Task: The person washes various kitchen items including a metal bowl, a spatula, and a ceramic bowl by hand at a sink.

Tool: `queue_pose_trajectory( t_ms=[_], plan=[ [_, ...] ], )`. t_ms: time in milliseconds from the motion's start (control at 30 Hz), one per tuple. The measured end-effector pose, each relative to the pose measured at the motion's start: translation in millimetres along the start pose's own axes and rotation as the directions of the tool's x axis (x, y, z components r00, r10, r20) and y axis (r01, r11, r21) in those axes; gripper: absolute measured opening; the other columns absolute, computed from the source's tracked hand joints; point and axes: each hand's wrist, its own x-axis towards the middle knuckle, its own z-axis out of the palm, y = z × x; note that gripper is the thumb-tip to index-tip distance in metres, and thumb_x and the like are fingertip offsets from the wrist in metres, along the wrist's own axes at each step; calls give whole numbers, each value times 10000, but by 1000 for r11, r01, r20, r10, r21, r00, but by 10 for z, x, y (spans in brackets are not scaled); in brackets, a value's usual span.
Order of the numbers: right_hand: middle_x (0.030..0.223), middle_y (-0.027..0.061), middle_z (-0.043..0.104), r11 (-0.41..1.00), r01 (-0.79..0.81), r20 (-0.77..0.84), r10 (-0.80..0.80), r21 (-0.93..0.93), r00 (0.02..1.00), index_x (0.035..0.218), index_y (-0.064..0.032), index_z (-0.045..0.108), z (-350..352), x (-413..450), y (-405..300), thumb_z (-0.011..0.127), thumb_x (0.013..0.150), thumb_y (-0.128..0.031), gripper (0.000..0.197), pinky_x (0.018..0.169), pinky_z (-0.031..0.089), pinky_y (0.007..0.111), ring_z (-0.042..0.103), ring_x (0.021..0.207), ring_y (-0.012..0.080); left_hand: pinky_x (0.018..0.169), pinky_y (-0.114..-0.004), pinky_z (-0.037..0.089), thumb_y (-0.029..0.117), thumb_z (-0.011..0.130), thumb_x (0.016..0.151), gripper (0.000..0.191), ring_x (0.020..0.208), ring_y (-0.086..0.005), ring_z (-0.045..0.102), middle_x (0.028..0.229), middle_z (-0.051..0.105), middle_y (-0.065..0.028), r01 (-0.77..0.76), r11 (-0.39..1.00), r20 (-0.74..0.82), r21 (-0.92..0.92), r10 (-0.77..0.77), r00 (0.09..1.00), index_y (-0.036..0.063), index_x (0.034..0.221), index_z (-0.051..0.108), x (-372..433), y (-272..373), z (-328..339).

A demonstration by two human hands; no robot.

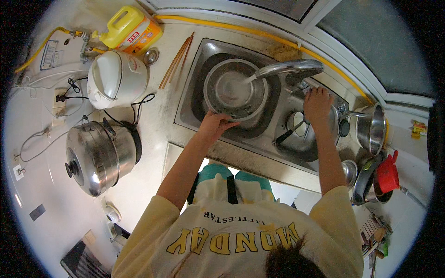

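Water runs from the chrome faucet [288, 67] into a round metal basin [236, 88] that sits in the larger bowl of the stainless steel sink [194, 66]. My left hand [216, 125] grips the basin's near rim. My right hand [318, 104] is over the back of the smaller sink bowl, beside the faucet's base; its fingertips are at the faucet's handle area, and what they touch is hard to see. Below it, a black-handled utensil [288, 133] and a white round item [299, 123] lie in the smaller bowl.
Several wooden chopsticks [177, 60] lie left of the sink. Further left stand a white rice cooker [116, 80], a yellow detergent jug [130, 29] and a lidded steel steamer pot [100, 156]. On the right are a steel pot [370, 128], a red plastic ladle [387, 173] and a pan [363, 180].
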Motion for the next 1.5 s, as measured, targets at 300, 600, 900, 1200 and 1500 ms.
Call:
queue_pose_trajectory(
  t_ms=[300,600,900,1200,1500],
  plan=[
    [1224,165,486,746,69,-213,99,663,972,1272,-69,423,-18,-258,-801,586,855,-238,480,883,416,433,508,1080,317,945,-462,493,-104,475,833,581,1009,-299,560,1245,399,-200,-40,995,165,-90,54,985,34,1328,202,498,-45,181],
    [1015,92,593,-453,-284,286,-65,845,956,1204,-38,467,354,147,-1395,574,890,-229,382,755,516,347,583,771,181,946,-425,410,-44,511,842,649,1219,-315,422,1341,380,-170,-209,865,61,457,204,977,114,1400,222,404,354,110],
    [1183,221,496,649,267,-458,143,712,877,1247,-68,457,-30,-107,-1763,591,737,-55,527,795,458,490,521,980,397,838,-389,446,51,447,901,587,1030,-308,544,1229,485,-224,-193,648,-95,737,382,919,89,1418,173,788,525,-228],
    [1352,154,390,-304,-306,278,-130,902,952,1315,-53,411,1967,-18,-2501,553,846,-62,490,979,368,457,423,1178,331,837,-406,430,63,448,909,638,1089,-296,491,1359,346,-212,-203,759,-284,618,457,843,119,1442,103,691,506,-199],
    [1087,170,574,721,87,89,-202,687,975,1210,-6,481,1732,204,-2621,514,909,-131,328,700,491,415,587,867,340,988,-362,307,86,509,895,645,1183,-293,403,1346,343,-201,-225,789,-243,572,425,872,30,1394,104,560,555,-381]
  ],
)
